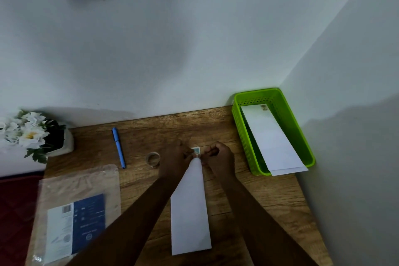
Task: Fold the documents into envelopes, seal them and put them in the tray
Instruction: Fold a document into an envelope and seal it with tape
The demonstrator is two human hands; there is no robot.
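Observation:
A long white envelope (190,211) lies lengthwise on the wooden desk (269,201) in front of me. At its far end sits a small blue-green stamp (196,150). My left hand (174,157) and my right hand (220,155) meet at that end, fingertips pinched on the stamp and the envelope's top edge. At the back right stands a green plastic tray (302,136) with white envelopes (274,140) inside, the top one stamped and sticking out over the near rim.
A blue pen (118,147) and a clear tape roll (152,158) lie left of my hands. A clear plastic sleeve with a blue-and-white printed sheet (75,224) covers the near left. A pot of white flowers (34,134) stands at the far left. Walls close the back and right.

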